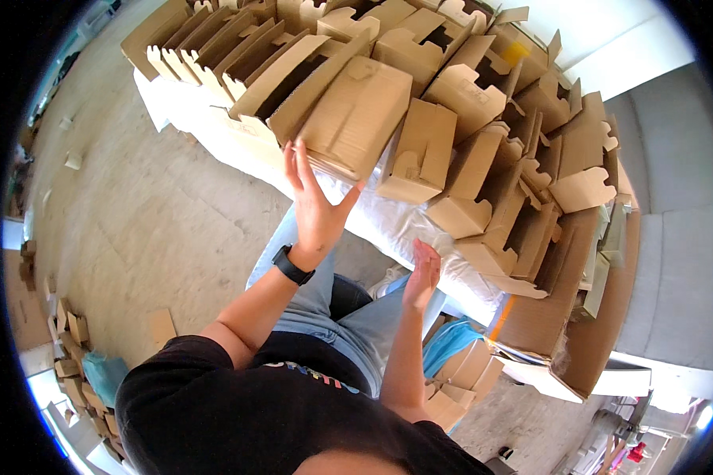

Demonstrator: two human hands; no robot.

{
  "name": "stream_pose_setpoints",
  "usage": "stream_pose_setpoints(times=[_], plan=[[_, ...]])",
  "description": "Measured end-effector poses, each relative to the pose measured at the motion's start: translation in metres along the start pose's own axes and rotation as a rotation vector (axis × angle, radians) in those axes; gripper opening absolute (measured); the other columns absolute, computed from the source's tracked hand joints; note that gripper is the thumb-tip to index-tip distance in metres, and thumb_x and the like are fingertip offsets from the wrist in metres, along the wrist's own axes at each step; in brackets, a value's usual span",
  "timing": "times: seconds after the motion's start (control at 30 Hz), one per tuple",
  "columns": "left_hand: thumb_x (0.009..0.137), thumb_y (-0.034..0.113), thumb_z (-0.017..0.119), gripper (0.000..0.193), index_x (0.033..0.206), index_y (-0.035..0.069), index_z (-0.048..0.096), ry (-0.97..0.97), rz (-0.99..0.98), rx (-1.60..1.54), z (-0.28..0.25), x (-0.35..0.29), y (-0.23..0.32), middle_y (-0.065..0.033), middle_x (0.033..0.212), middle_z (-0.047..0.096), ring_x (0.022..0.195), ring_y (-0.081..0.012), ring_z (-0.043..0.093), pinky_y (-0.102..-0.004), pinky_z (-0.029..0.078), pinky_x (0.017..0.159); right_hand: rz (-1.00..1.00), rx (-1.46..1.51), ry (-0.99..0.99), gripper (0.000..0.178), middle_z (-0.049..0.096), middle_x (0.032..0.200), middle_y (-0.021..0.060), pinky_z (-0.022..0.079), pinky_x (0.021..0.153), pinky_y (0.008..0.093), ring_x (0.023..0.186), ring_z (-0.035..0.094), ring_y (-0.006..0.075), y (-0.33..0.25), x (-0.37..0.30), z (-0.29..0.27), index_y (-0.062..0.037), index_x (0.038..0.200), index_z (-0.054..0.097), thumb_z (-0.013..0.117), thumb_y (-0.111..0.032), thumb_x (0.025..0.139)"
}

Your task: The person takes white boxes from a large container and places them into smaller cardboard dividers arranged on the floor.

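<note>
Seated at a worktop point(420, 229) draped in white sheeting, you work among a heap of folded brown cardboard boxes point(483, 150). Your left hand point(315, 202), a black watch point(292, 265) on its wrist, is raised with fingers spread and the thumb angled out. Its fingertips touch the near lower edge of the box point(356, 115) at the front of the heap. That box lies tilted, its closed broad face toward you, resting against an open box point(293, 79) to its left and another box point(420, 150) to its right. The grip is open: nothing is pinched, only flat contact at the cardboard's edge.

Your right hand point(422, 277) hangs lower, over your lap and just below the worktop's edge. It is open, fingers loosely together, holding nothing and touching nothing that can be seen.

The step in hand looks like placing or steadying a finished box against the pile, with the left palm pushing rather than grasping. Judged from this, the next move calls for keeping light pressure low on the box so it seats without tipping its neighbours, since the stack leans toward you and several boxes overhang the edge.

More boxes run in a row point(198, 47) along the far left of the worktop. Flat cardboard pieces point(71, 348) lie on the concrete floor point(135, 214) to your left. A blue bag point(450, 344) sits by your right knee beside further boxes on the floor.
</note>
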State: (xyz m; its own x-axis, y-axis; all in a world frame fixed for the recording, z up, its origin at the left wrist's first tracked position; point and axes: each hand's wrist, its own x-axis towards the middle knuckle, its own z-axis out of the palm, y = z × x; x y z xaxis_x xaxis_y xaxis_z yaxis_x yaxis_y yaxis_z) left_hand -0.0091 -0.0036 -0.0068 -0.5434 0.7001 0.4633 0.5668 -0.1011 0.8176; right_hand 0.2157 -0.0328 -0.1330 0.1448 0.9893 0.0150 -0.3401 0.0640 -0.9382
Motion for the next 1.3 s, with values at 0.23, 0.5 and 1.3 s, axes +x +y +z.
stream_pose_setpoints(times=[0.23, 0.5, 1.3], plan=[[0.074, 0.018, 0.08, 0.092, 0.148, 0.01, 0.025, -0.179, 0.037, 0.039, -0.001, -0.018, -0.021, -0.0204, 0.152, 0.012, 0.138, -0.0404, 0.023, -0.0501, 0.031, 0.109, -0.028, 0.015, 0.001, 0.023, 0.06, 0.117, 0.0167, 0.037, 0.108, 0.0391, 0.116, 0.055, 0.0272, -0.004, -0.001, 0.006, 0.0033, 0.112, 0.054, 0.053, -0.011, 0.094], [0.077, 0.008, 0.073, 0.075, 0.142, 0.009, 0.036, -0.337, 0.054, -0.04, -0.008, -0.032, -0.021, -0.0193, 0.151, 0.021, 0.138, -0.0417, 0.023, -0.0482, 0.029, 0.11, -0.03, -0.005, 0.0, 0.024, 0.061, 0.117, 0.0145, 0.038, 0.105, 0.0366, 0.114, 0.056, 0.0229, -0.004, -0.001, 0.005, 0.002, 0.113, 0.055, 0.055, -0.007, 0.09], [0.082, 0.008, 0.073, 0.101, 0.153, 0.014, 0.0, -0.232, -0.183, -0.341, -0.012, -0.003, -0.103, -0.014, 0.158, -0.006, 0.143, -0.039, 0.014, -0.0512, 0.026, 0.111, -0.647, -1.18, 0.007, 0.067, 0.02, 0.149, 0.0267, 0.024, 0.106, 0.0585, 0.138, 0.02, 0.045, -0.064, 0.065, 0.148, -0.0062, 0.134, 0.041, 0.073, -0.025, 0.078]])
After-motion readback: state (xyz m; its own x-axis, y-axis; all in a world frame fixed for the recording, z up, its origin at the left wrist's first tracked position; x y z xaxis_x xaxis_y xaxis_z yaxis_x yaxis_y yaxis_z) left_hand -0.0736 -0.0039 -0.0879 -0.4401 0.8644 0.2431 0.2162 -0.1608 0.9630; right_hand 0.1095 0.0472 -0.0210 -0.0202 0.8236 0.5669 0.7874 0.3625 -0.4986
